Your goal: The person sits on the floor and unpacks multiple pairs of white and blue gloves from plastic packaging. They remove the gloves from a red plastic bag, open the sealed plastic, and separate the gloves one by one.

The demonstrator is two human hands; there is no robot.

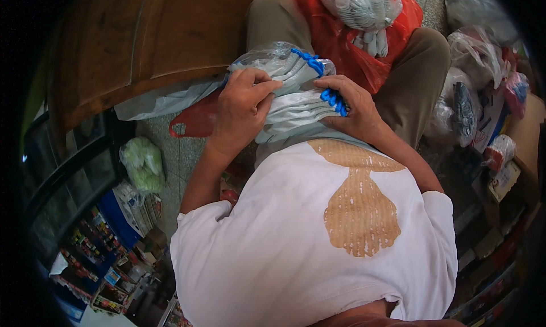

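Observation:
On the lap lies a stack of white knitted gloves (294,107) with blue cuff edges, fanned so that the edges overlap. My right hand (356,107) spans the blue edges, its fingers above and thumb below, gripping that end. At the stack's other side is my left hand (247,107), thumb and forefinger close together over the white fabric; whether they pinch it cannot be told. Just beyond lies a second group of white gloves (288,73) with blue edges, in a clear plastic bag (268,51). The undersides of both groups are hidden.
A red plastic bag (341,49) between the knees holds bagged white gloves (362,7). Dark wooden furniture (187,32) stands close at the left. Clear bags (473,58) and a cardboard box (531,130) are at the right. A bag of pale green items (143,164) lies at the left.

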